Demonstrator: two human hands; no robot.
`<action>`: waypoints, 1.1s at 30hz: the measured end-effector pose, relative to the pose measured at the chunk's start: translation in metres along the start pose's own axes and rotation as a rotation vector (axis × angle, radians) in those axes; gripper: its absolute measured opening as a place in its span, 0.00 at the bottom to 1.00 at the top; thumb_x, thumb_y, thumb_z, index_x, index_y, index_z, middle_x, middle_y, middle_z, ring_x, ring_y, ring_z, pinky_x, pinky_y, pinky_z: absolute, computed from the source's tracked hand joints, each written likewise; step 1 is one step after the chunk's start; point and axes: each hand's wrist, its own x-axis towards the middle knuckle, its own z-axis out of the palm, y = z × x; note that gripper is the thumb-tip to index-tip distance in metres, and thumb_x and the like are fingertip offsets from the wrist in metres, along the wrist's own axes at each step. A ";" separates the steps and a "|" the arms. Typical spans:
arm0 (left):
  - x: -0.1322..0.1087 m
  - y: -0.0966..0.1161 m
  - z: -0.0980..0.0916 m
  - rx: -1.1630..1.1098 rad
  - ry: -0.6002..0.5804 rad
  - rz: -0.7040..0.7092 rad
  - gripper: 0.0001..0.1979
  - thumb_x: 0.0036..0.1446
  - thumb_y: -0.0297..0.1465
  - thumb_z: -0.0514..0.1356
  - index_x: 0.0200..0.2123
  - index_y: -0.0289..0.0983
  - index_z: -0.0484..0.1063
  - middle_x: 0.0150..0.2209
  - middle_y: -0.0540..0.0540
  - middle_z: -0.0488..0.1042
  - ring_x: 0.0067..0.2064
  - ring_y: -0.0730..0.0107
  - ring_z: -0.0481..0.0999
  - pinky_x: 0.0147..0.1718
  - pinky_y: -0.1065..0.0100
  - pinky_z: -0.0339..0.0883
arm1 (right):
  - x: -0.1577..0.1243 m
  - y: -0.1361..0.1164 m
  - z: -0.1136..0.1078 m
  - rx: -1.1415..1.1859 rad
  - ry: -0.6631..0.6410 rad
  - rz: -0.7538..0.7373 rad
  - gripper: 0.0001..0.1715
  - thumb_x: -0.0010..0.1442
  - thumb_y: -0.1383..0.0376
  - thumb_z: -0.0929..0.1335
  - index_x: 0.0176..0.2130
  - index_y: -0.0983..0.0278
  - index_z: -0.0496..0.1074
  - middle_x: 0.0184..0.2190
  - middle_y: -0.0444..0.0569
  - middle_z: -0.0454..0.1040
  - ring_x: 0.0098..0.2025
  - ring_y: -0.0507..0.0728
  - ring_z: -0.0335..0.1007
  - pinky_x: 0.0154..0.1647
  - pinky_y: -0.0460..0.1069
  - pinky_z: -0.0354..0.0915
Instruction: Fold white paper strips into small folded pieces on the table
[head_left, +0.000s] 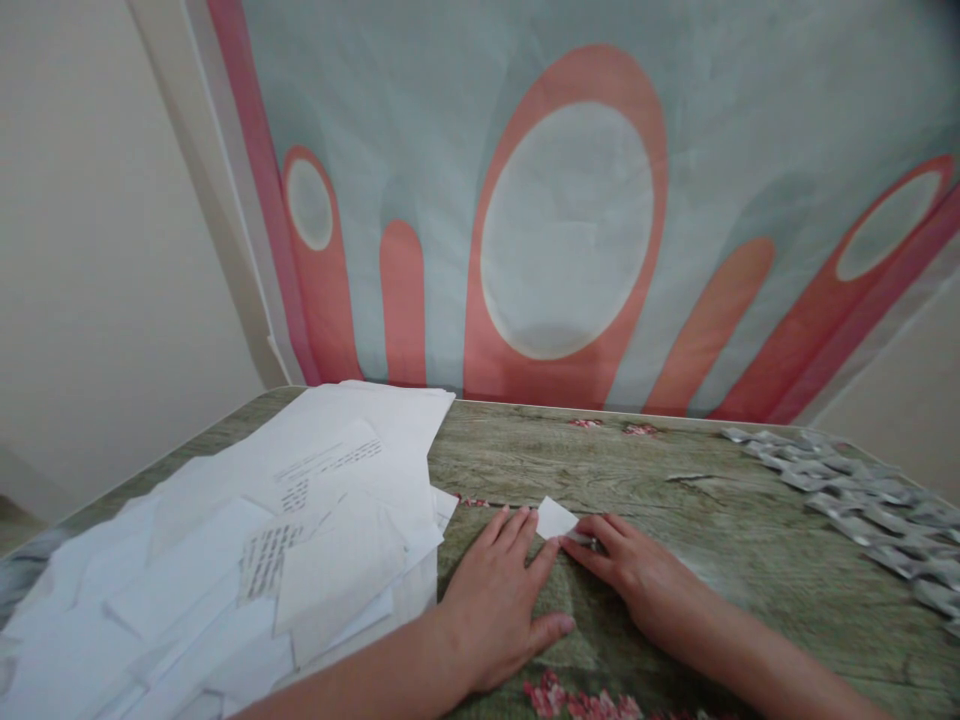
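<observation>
A small white piece of paper (555, 518) lies on the wood-patterned table, between my two hands. My left hand (504, 590) rests flat with its fingers stretched out, the fingertips at the paper's left edge. On the other side, my right hand (626, 558) pinches the paper's right corner between thumb and fingers. Part of that corner is hidden by the fingers.
A large heap of loose white paper sheets (217, 560), some with printed text, covers the table's left side. Linked grey folded strips (862, 505) lie along the right. Behind the table (525, 445) hangs a grey-green and red patterned cloth (705, 150).
</observation>
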 end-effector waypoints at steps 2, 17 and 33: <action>0.002 0.001 -0.003 0.051 -0.013 -0.004 0.34 0.59 0.53 0.42 0.60 0.37 0.55 0.62 0.34 0.52 0.64 0.53 0.46 0.60 0.52 0.40 | 0.001 -0.001 0.000 0.004 -0.009 0.008 0.29 0.55 0.77 0.62 0.56 0.62 0.63 0.44 0.56 0.67 0.46 0.61 0.61 0.45 0.56 0.65; 0.005 -0.004 0.013 0.110 0.081 0.064 0.29 0.62 0.48 0.42 0.57 0.36 0.59 0.60 0.43 0.59 0.63 0.58 0.50 0.60 0.55 0.39 | -0.002 0.011 0.005 0.280 0.074 0.046 0.29 0.57 0.78 0.58 0.55 0.60 0.65 0.47 0.53 0.67 0.48 0.56 0.62 0.51 0.51 0.60; 0.003 -0.005 0.007 0.062 0.080 0.080 0.27 0.62 0.47 0.44 0.58 0.39 0.58 0.59 0.44 0.60 0.61 0.58 0.54 0.59 0.55 0.42 | -0.003 0.011 0.005 0.113 0.036 0.014 0.31 0.55 0.78 0.60 0.56 0.61 0.63 0.47 0.54 0.66 0.48 0.58 0.61 0.48 0.53 0.63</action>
